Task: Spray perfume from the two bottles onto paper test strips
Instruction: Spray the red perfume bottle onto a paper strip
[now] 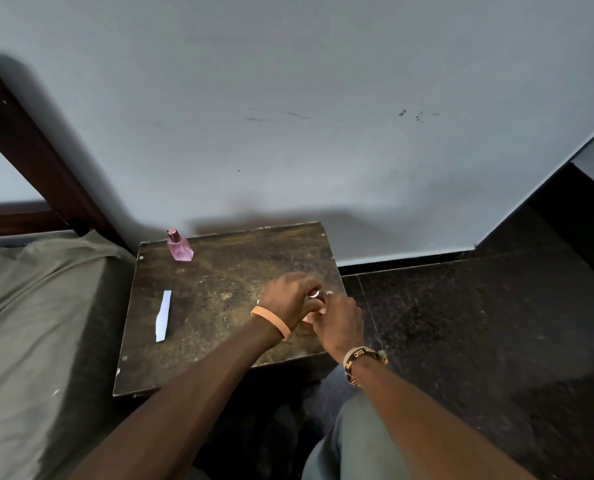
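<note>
A pink perfume bottle (180, 247) with a pink cap stands upright at the far left corner of the small brown table (219, 271). A white paper test strip (163, 316) lies flat near the table's left edge. Both hands meet over the table's right side around a second perfume bottle (310, 318), of which only a pale pink patch and a silver top (313, 293) show. My left hand (288, 296) closes its fingers around the silver top. My right hand (338, 323) grips the body from the right. Most of this bottle is hidden by the fingers.
A bed with a grey-green sheet (36, 306) abuts the table's left side, with a dark wooden frame (29, 147) behind it. A pale wall (288, 133) stands right behind the table. Dark speckled floor (461, 323) lies to the right. My knee (351, 445) is below the table's near edge.
</note>
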A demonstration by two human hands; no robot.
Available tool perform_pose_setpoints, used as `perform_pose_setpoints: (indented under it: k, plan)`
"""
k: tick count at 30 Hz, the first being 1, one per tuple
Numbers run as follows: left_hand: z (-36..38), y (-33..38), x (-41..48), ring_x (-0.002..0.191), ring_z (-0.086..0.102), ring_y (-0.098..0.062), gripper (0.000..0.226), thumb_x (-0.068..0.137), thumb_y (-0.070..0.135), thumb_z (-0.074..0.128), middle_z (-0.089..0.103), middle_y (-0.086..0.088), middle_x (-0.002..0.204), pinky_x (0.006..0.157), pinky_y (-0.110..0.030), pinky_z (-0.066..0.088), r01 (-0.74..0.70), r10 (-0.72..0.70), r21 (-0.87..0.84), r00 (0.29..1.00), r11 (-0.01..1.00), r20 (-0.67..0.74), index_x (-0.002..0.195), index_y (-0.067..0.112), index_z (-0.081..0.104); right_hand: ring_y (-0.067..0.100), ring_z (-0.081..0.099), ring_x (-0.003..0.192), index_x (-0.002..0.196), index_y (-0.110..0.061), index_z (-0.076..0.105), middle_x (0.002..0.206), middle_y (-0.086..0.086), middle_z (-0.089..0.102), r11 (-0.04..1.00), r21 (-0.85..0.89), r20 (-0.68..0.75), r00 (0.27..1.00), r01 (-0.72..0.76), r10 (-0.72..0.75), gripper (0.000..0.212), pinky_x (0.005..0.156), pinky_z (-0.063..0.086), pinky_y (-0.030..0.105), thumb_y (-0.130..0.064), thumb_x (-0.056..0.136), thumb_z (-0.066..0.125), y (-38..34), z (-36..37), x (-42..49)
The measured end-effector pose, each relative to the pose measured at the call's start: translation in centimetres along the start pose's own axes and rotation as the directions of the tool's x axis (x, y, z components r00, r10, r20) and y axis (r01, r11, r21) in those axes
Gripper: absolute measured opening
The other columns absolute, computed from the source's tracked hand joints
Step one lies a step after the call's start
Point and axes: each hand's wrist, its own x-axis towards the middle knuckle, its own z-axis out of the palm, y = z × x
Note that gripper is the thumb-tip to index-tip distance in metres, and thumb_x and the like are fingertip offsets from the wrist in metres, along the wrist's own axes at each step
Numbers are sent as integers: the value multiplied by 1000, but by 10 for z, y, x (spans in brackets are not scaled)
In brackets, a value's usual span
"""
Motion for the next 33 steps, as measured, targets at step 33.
perform_pose_setpoints:
  k: [33]
  plan:
    - [5,-2,-7,90,70,-20,33,75,5,73,75,-2,98,78,-36,57,-10,-1,-102,994,995,-105,107,16,73,21,69,89,96,-17,72,92,4,73,1000,8,-12,1000,7,-7,12,78,57,32,-25,87,75,0,2,1]
